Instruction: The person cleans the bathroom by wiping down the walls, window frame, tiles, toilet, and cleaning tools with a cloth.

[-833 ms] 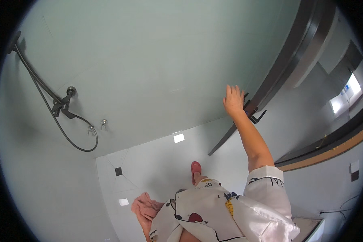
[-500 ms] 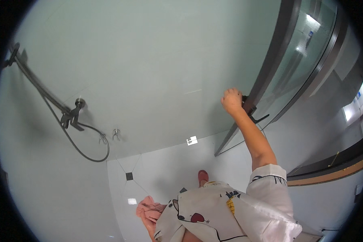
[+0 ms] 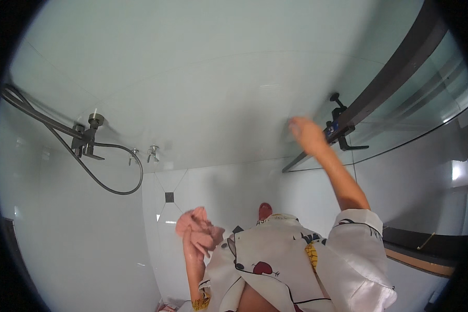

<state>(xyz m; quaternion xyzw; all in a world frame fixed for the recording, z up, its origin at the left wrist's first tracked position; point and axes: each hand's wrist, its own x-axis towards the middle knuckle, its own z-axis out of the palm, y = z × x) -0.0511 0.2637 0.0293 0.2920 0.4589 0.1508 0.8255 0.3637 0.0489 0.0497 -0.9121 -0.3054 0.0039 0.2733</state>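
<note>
My left hand (image 3: 195,243) is closed around a crumpled pink cloth (image 3: 203,221), low in front of my body. My right hand (image 3: 308,136) reaches forward, just left of the dark edge of a glass door (image 3: 395,67). A black lock with a lever handle (image 3: 348,131) sits on that door edge, beside the hand. The hand looks apart from the lock. Its fingers are smeared by motion, so whether they are spread or curled does not show.
A dark shower mixer (image 3: 86,138) with a looping hose (image 3: 120,193) is mounted on the wall at left. Two small taps (image 3: 153,153) stick out beside it. Below lies a white tiled floor with a square drain (image 3: 169,197). My red slipper (image 3: 265,210) stands on the floor.
My right hand has come off the door's lock. The door edge now shows further right, with its lock uncovered. My left hand has risen slightly with the pink cloth. The view has shifted.
</note>
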